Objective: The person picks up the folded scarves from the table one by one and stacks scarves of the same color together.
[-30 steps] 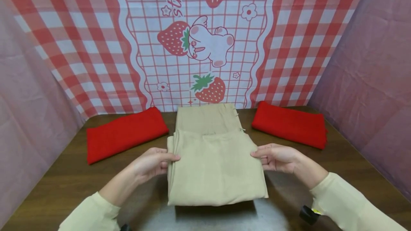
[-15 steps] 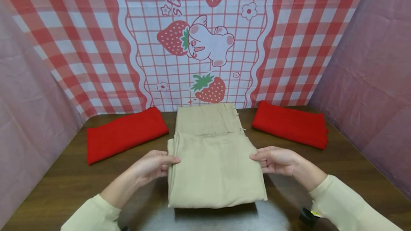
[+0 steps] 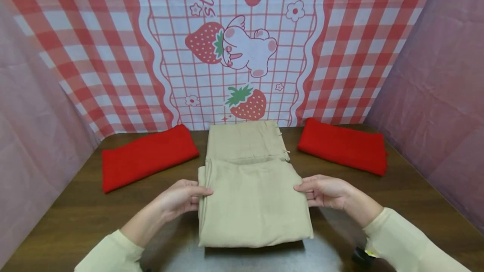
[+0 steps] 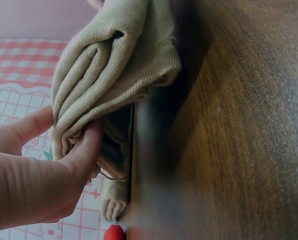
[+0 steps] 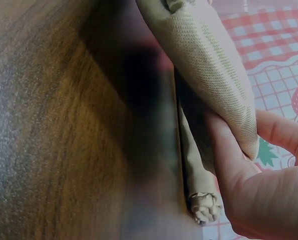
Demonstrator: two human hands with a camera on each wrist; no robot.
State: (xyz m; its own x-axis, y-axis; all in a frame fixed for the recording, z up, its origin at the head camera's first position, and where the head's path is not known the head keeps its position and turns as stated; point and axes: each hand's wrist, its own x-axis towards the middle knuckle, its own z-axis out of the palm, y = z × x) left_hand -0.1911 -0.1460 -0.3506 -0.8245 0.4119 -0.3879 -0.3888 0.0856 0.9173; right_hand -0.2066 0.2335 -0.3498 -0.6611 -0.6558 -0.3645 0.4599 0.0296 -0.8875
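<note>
Between both hands hangs a folded beige cloth (image 3: 257, 205), level and in several layers, with a dark shadow under its near edge. My left hand (image 3: 181, 196) pinches its left side, thumb on top and fingers beneath. The left wrist view shows the stacked folds (image 4: 96, 65) between thumb and fingers. My right hand (image 3: 327, 192) pinches the opposite side the same way; there the edge is one smooth, rounded fold (image 5: 214, 65). Just behind, another beige folded piece (image 3: 243, 139) lies on the table, its near part hidden by the held cloth. Loose threads show at its right edge.
A folded red cloth (image 3: 149, 156) lies at the back left of the brown wooden table (image 3: 64, 213), a second red cloth (image 3: 342, 146) at the back right. A checked strawberry-print curtain (image 3: 242, 53) hangs behind. Pink drapes (image 3: 435, 66) close off both sides.
Both hands have drawn the held beige cloth slightly toward the person, and a little more of the beige piece behind shows. The grips are the same. The red cloths have not moved.
</note>
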